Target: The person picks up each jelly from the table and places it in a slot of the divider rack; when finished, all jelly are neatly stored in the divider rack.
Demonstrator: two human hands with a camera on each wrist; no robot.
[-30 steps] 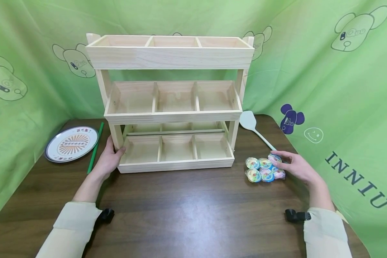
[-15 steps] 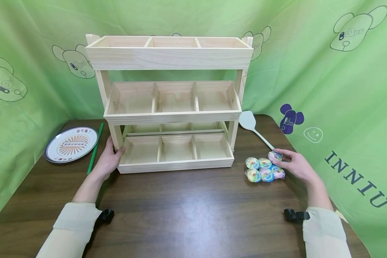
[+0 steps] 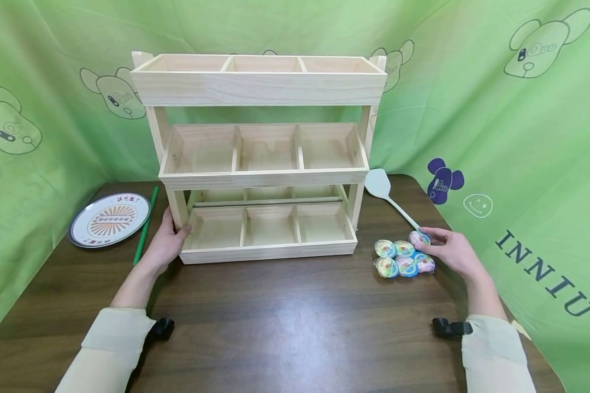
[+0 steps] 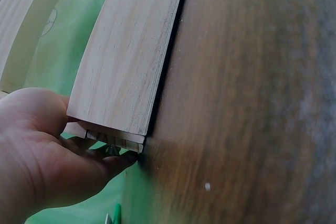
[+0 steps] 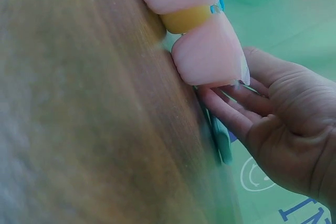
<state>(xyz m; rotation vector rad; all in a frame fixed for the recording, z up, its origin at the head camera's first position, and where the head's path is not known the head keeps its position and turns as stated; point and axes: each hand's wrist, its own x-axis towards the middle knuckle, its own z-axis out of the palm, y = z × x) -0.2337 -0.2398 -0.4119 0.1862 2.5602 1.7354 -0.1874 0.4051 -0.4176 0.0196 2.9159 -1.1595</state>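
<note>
In the head view, my left hand grips the lower left end of a three-tier wooden rack, thumb over the end of the bottom tray. The left wrist view shows fingers behind that tray's end, partly hidden. My right hand pinches a small lidded jelly cup at the back right of a cluster of similar wrapped cups on the table. In the right wrist view, a pink cup stands in front of the right hand's fingertips and hides them.
A white plate with printed writing lies at the left, beside a green stick. Behind the cups lies a white flat-headed tool with a long handle. Green printed cloth surrounds the brown table.
My right hand's fingertips and the pinched jelly cup have shifted very slightly. The left hand and the rack stay where they were.
</note>
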